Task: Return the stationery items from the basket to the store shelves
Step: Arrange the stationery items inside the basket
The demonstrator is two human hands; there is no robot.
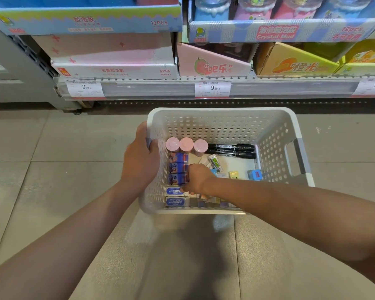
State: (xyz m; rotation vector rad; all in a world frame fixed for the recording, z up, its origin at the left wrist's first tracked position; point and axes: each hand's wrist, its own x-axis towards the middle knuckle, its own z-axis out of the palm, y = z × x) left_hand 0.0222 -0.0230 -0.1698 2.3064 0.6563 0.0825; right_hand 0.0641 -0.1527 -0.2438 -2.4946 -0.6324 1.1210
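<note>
Basket [275,126]: white, perforated plastic, held over the tiled floor [41,169] in front of the bottom shelf [160,89]; grey handle on its right side.
Left hand [140,161]: curled over the basket's left rim, fingers wrapped round the handle there, gripping it.
Right hand [198,178]: reaches down inside the basket near its left side, fingers bent towards the blue-and-white boxes [175,191]; fingertips are hidden, so I cannot tell whether it holds anything.
Pink caps [186,144]: three round-topped tubes in a row at the far left of the basket floor.
Blue packs [178,168]: three small printed packs stacked in a column just near of the pink caps, along the left wall.
Markers [232,150]: black ones lying side by side at the far side, right of the pink caps.
Small items: a green-labelled packet [215,164] in the middle, a yellow piece [233,174] and a blue piece [255,175] towards the right.
Shelf: price tags [212,89] along its front edge; display cartons above, pink [115,55] at left, orange [294,61] at right.
</note>
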